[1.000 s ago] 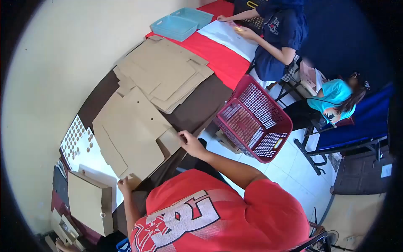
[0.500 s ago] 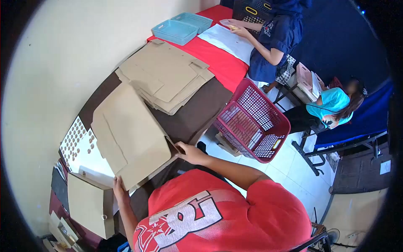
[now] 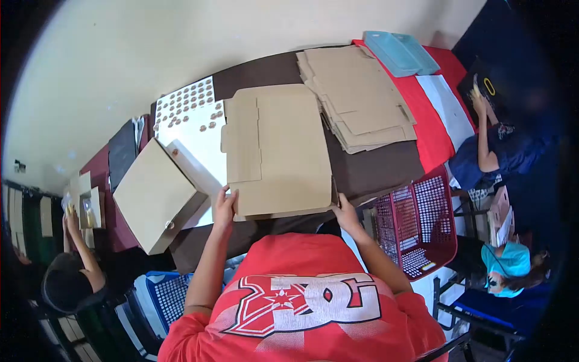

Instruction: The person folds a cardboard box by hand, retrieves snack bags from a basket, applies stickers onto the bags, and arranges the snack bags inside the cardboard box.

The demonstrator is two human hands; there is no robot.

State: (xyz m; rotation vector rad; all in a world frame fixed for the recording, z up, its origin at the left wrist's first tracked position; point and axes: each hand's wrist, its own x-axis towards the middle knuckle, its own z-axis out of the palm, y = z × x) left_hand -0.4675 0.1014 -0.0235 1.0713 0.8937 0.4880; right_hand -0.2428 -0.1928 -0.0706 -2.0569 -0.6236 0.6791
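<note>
Flat cardboard sheet (image 3: 292, 151) at centre of frame, above the dark table (image 3: 380, 169), directly up-frame of both hands. Long axis runs up and down the frame, away from the wearer; short near edge faces the red shirt (image 3: 301, 301).

Left hand (image 3: 224, 208) at the sheet's lower left corner, fingers closed over the edge in a pinch. Right hand (image 3: 346, 214) at the lower right corner, fingertips closed on the side edge; exact thumb placement too small to tell. Both about equally near; bulk of the sheet lies beyond them, between their lines of reach. A creased flap line runs up its left part.

Surroundings: cardboard pile (image 3: 368, 90) upper right of the sheet, close by. Box (image 3: 158, 196) to the left, tilted in frame, apart from the left hand. White sheet (image 3: 205, 149) with brown discs (image 3: 203, 128), upper left. Red basket (image 3: 452, 223) right.
</note>
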